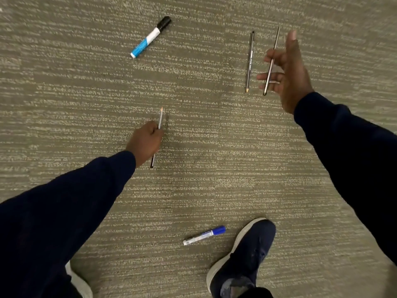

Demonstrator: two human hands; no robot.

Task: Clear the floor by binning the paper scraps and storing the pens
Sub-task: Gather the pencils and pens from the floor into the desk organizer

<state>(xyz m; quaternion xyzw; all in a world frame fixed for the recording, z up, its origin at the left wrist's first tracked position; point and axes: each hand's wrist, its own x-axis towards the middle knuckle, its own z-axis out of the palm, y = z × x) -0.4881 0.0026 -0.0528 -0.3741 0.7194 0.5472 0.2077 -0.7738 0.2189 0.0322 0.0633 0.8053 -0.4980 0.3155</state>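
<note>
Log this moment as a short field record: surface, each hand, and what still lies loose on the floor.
surface: grey-green carpet
left hand: closed around a pencil, tip pointing away
right hand: fingers curled on a second pencil, thumb raised
loose pencil: on the carpet just left of the right hand
black-capped marker: far left, loose
blue-capped marker: near the dark shoe, loose
paper scraps: none in view
</note>
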